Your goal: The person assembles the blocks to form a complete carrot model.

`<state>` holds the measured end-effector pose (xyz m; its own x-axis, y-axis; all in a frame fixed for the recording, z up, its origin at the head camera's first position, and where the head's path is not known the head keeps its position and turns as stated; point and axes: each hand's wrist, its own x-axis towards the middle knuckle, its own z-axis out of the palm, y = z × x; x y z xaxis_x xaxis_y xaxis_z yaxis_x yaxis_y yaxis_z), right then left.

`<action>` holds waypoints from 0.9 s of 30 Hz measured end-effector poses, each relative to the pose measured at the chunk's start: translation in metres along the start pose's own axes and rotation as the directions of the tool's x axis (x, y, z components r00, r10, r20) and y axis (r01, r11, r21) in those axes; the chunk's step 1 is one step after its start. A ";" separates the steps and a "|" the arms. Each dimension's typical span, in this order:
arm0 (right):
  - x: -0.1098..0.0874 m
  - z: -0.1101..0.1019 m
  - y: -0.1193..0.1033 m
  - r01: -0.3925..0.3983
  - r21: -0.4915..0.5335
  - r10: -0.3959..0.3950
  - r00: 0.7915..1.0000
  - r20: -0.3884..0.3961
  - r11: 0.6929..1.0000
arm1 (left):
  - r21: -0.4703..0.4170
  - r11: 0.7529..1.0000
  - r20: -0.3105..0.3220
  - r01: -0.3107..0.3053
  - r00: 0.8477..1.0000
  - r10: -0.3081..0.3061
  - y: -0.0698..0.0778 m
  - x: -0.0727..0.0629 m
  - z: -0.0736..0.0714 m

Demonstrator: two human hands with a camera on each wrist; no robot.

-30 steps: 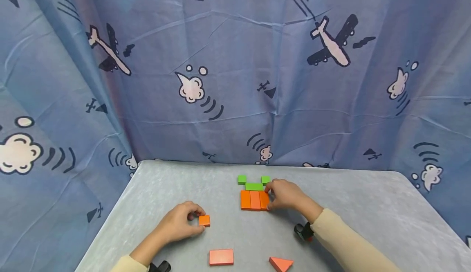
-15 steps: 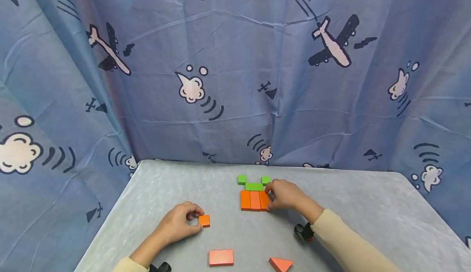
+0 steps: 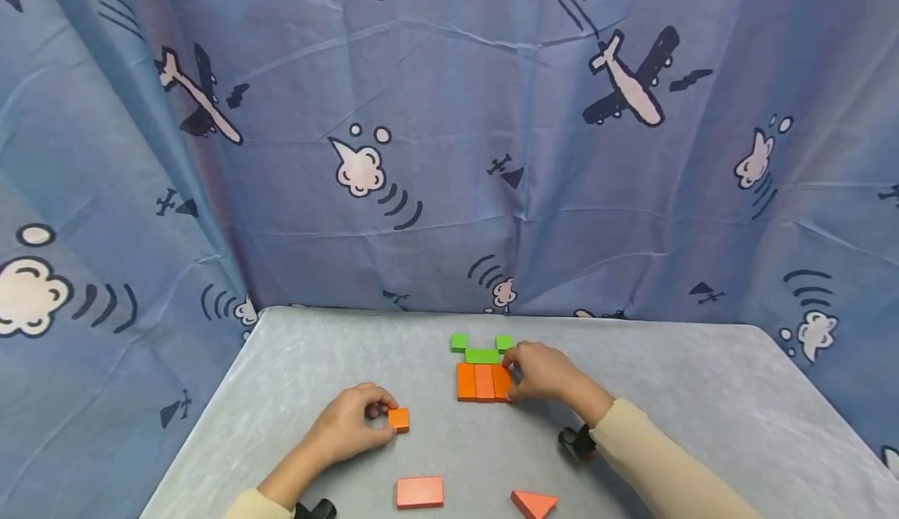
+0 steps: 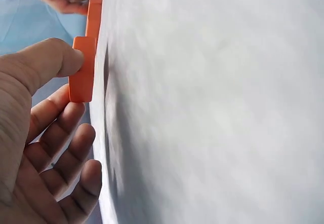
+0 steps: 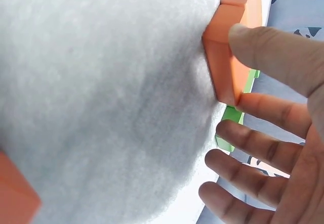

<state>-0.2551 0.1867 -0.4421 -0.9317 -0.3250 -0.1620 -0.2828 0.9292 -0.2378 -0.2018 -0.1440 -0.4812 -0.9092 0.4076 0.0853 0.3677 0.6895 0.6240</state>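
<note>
Between thumb and index finger, my left hand (image 3: 351, 424) pinches a small orange square block (image 3: 398, 420); the left wrist view shows this block (image 4: 82, 84) close beside the cloth, its other fingers loosely bent. Further back, three upright orange blocks form a row. My right hand (image 3: 544, 372) pinches the rightmost orange block (image 3: 501, 383) at its near and far ends, thumb (image 5: 248, 41) and index finger on it in the right wrist view. Against the row's far side lies a green bar (image 3: 482, 356), with green squares (image 3: 459, 343) at its two far corners.
Nearer the front, a salmon rectangular block (image 3: 419, 492) and a salmon triangular block (image 3: 534, 503) lie on the grey cloth-covered table (image 3: 337, 347). A reddish piece (image 3: 590, 456) shows partly behind the right wrist camera. A blue patterned curtain (image 3: 435, 269) hangs behind.
My left hand has shifted slightly right with the orange square block, toward the row. The right hand stays on the rightmost orange block. The head view has turned a little.
</note>
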 end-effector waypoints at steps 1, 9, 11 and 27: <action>0.001 0.000 0.000 0.002 0.000 -0.002 1.000 -0.002 1.000 | 0.001 1.000 -0.001 -0.001 1.000 0.001 0.001 0.001 0.001; 0.004 0.000 -0.005 0.000 -0.007 0.000 1.000 -0.011 1.000 | 0.046 0.998 0.014 -0.043 0.999 0.042 0.017 0.015 0.009; 0.003 0.000 -0.005 -0.003 -0.008 0.003 1.000 -0.006 1.000 | 0.054 0.997 0.027 -0.053 0.998 0.052 0.023 0.019 0.011; 0.002 0.000 0.000 -0.001 -0.013 0.001 1.000 -0.001 1.000 | 0.120 0.971 0.098 -0.207 0.976 0.196 0.069 0.067 0.027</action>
<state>-0.2570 0.1862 -0.4421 -0.9322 -0.3241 -0.1613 -0.2849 0.9317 -0.2255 -0.2322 -0.0531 -0.4538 -0.7958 0.5916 0.1293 0.5688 0.6570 0.4948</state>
